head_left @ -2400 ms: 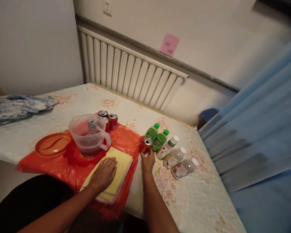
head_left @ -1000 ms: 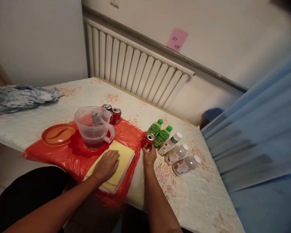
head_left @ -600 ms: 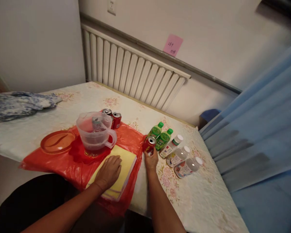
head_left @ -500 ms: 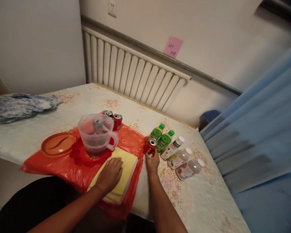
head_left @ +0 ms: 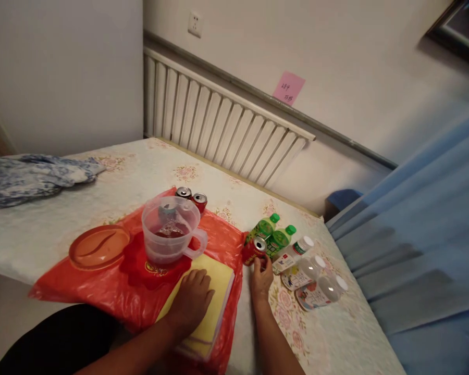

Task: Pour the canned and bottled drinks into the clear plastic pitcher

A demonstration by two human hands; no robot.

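My left hand [head_left: 193,299] lies flat on a folded yellow cloth [head_left: 222,291], holding nothing. Beside a red drink can [head_left: 252,252] is my right hand [head_left: 262,276], its thumb and fingers apart at the can's lower right side. The can stands upright on the table; whether a fingertip still touches it, I cannot tell. Close behind it are two green-capped bottles [head_left: 281,239]. A clear plastic measuring jug [head_left: 164,245] with dark, foamy liquid sits on a red scalloped dish [head_left: 135,265], left of the cloth.
Several clear white-capped bottles [head_left: 303,273] stand right of the can. Two opened cans [head_left: 199,202] are behind the jug. An orange-brown lid [head_left: 97,247] lies on a red plastic bag [head_left: 62,281]. Blue-white fabric [head_left: 39,177] is at the left; a blue curtain [head_left: 406,234] hangs right.
My right hand has eased its fingers off the can's sides and shifted right of it. My left hand stays on the cloth. The whole view has shifted slightly.
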